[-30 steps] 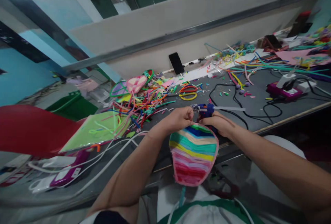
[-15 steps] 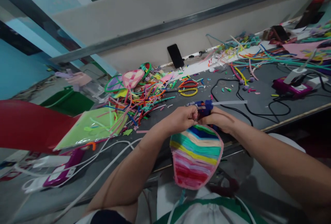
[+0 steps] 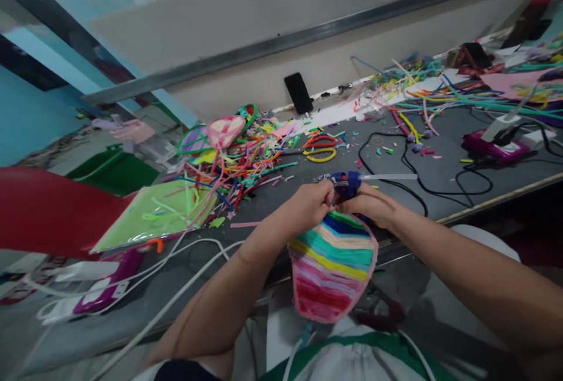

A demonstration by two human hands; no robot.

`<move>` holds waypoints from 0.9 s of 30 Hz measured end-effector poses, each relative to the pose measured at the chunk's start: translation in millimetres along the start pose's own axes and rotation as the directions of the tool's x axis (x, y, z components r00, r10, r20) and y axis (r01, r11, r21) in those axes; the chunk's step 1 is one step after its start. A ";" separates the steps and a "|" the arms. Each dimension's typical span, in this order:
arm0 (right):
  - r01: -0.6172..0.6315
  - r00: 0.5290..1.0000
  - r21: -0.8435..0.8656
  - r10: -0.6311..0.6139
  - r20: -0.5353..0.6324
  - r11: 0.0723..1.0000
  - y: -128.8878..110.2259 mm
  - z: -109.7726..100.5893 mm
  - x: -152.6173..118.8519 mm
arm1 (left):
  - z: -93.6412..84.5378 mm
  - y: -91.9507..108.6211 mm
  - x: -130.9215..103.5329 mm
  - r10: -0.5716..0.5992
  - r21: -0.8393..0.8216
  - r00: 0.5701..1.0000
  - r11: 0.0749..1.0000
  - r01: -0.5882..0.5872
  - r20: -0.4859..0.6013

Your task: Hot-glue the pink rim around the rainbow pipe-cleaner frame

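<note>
A striped piece [image 3: 332,264] with a pink edge hangs over the table's front edge, its bands running from blue and green at the top to red below. My left hand [image 3: 314,200] is closed at its top edge, pinching it. My right hand [image 3: 372,204] is wrapped round a blue glue gun [image 3: 346,184], with a long clear glue stick coming out of its back toward the right. The gun's front end is close to my left fingers, which partly hide it. The spot between both hands is too small to make out.
Colourful pipe cleaners [image 3: 246,164] are heaped left of centre. Scissors [image 3: 320,154], a black phone [image 3: 298,94] and black cables [image 3: 411,164] lie beyond my hands. White cables [image 3: 176,290] and a purple power strip [image 3: 108,287] are at lower left.
Both hands, the glue gun and the striped piece have stayed nearly in place, with only a slight shift to the left.
</note>
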State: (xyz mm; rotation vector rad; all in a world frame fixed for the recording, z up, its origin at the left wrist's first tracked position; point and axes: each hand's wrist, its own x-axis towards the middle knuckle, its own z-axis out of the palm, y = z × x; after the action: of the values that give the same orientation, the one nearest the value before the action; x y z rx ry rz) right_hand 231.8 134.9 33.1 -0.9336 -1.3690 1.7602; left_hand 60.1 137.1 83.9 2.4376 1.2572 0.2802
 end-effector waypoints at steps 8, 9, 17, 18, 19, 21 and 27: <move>-0.006 0.999 0.017 0.007 -0.052 1.000 6.4 2.0 3.6 | 3.6 -5.9 0.1 0.024 -0.003 1.000 1.000 -0.024 -0.013; -0.011 0.998 0.015 0.011 -0.065 1.000 6.9 2.6 3.4 | 3.8 -6.1 0.2 0.023 0.000 1.000 1.000 -0.023 -0.013; -0.063 0.985 -0.067 0.051 -0.166 0.996 6.1 2.8 1.7 | 3.1 -9.4 -3.7 0.020 -0.062 0.999 0.998 -0.022 -0.035; -0.070 0.983 -0.071 0.056 -0.173 0.995 5.6 3.3 1.0 | 1.7 -10.3 -8.7 0.015 -0.089 0.997 0.996 -0.022 -0.076; -0.074 0.982 -0.073 0.060 -0.180 0.995 4.9 4.1 -0.1 | -0.3 -11.0 -15.4 0.009 -0.105 0.990 0.994 -0.024 -0.140; -0.074 0.979 -0.076 0.058 -0.194 0.994 2.6 6.9 -3.8 | -6.0 -11.3 -33.7 0.002 -0.102 0.957 0.994 -0.033 -0.290; -0.022 0.978 -0.056 0.010 -0.210 0.998 -5.8 12.5 -19.3 | -22.2 -12.3 -99.4 -0.161 -0.039 0.778 0.984 0.173 -0.608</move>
State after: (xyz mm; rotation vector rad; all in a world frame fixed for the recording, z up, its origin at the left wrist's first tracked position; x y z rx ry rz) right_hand 231.0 113.5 43.3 -1.1310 -1.2846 1.5898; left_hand -14.2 67.9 98.6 2.2975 1.7227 1.0802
